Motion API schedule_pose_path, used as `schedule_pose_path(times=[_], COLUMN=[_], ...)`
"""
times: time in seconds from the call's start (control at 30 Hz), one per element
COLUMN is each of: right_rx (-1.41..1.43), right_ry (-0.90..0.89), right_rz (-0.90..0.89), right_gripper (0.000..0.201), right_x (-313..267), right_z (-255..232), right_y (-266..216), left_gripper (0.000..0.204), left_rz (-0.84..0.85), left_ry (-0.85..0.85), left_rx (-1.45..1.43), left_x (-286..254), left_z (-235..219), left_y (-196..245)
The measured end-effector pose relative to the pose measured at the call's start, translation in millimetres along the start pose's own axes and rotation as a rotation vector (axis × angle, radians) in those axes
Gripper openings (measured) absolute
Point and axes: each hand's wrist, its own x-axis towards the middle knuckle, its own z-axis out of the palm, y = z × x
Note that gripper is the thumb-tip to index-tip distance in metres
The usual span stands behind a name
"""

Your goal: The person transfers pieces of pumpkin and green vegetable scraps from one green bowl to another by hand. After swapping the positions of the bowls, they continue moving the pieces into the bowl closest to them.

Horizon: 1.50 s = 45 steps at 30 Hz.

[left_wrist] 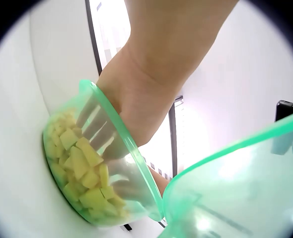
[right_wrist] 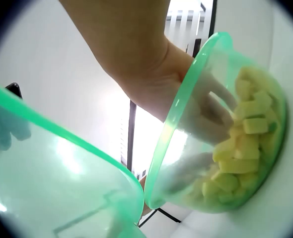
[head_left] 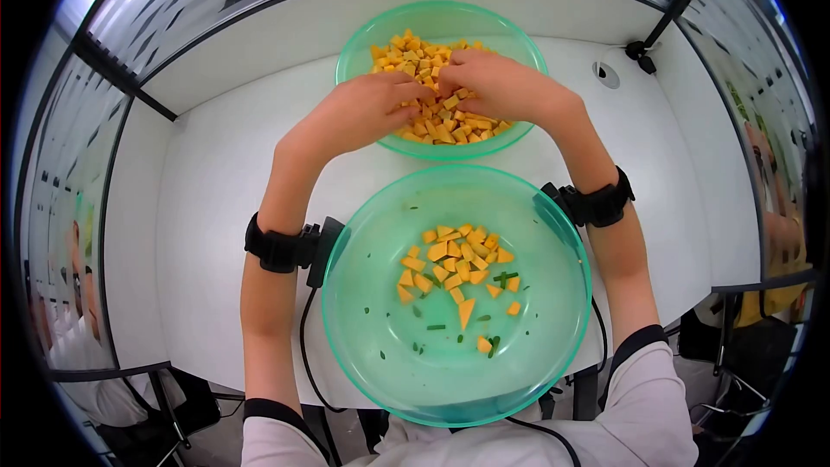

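At the back of the table stands a green translucent bowl [head_left: 354, 52], well filled with diced orange pieces that look like pumpkin [head_left: 445, 128]. My left hand [head_left: 363, 108] reaches over its near left side, fingers extended down among the cubes. From the right, my right hand [head_left: 501, 88] dips into the same pile, its fingers loosely bent against the cubes. Through the bowl wall, the left wrist view shows the left fingers [left_wrist: 94, 124] long and spread. The right fingers [right_wrist: 213, 116] touch the cubes in the right wrist view; some fingertips are hidden in the pile.
Closer to my body, a larger green bowl [head_left: 363, 259] holds a smaller heap of pumpkin cubes [head_left: 454, 251] and scattered green bits [head_left: 437, 327]. Its rim lies beneath my forearms. Low white panels edge the table [head_left: 225, 173]. A cable [head_left: 304, 337] hangs from the left wrist camera.
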Motion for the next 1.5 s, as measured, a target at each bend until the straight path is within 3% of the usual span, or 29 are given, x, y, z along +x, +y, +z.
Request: schedule_pose_path(times=[0.2, 0.23, 0.33, 0.57, 0.67, 0.87, 0.97, 1.13, 1.2, 1.3, 1.4, 1.5], right_rx=[-0.044, -0.074, 0.179, 0.581, 0.509, 0.165, 0.129, 0.125, 0.121, 0.084, 0.017, -0.018], right_ry=[0.028, 0.102, 0.067, -0.315, -0.289, -0.147, -0.13, -0.139, -0.109, -0.08, -0.055, -0.077], right_rz=[0.054, 0.014, -0.145, -0.473, -0.45, 0.011, 0.05, 0.102, 0.102, 0.12, 0.164, 0.197], right_gripper=[0.018, 0.015, 0.011, 0.02, 0.022, 0.025, 0.025, 0.022, 0.018, 0.018, 0.019, 0.021], right_x=[-2.3, -5.0, -12.3, -38.7, -37.9, -30.3, -28.8, -27.1, -25.7, -23.1, -23.0, -21.7], right_z=[-2.8, -2.9, -22.8, -60.4, -57.0, -45.7, -43.2, -38.2, -34.0, -28.7, -26.5, -25.0], right_y=[-8.1, -4.7, -0.8, -28.7, -25.9, -8.3, -5.1, -1.9, 0.7, 6.3, 3.8, 0.6], left_gripper=[0.03, 0.03, 0.029, 0.031, 0.027, 0.02, 0.014, 0.016, 0.017, 0.016, 0.017, 0.018], left_rz=[-0.006, 0.007, -0.018, -0.001, 0.01, 0.071, 0.174, 0.41, 0.429, 0.236, 0.179, 0.067], left_ry=[0.021, 0.03, 0.042, 0.053, 0.079, 0.134, 0.204, -0.158, -0.257, -0.233, 0.014, 0.046], left_rx=[0.001, -0.003, 0.005, -0.041, -0.07, -0.221, -0.323, -0.602, -0.574, -0.629, -0.492, -0.295], left_x=[-1.2, -0.8, -1.2, -0.3, 0.1, -0.1, -3.9, -12.5, -13.6, -10.1, -4.5, -3.7], left_z=[0.5, 0.6, 1.3, 2.2, 3.6, -3.9, -17.1, -31.3, -33.1, -28.1, -20.5, -8.7], left_y=[1.4, 0.9, 1.8, -0.7, -2.4, -0.5, 0.5, 3.6, 9.7, 10.7, 7.8, 2.6])
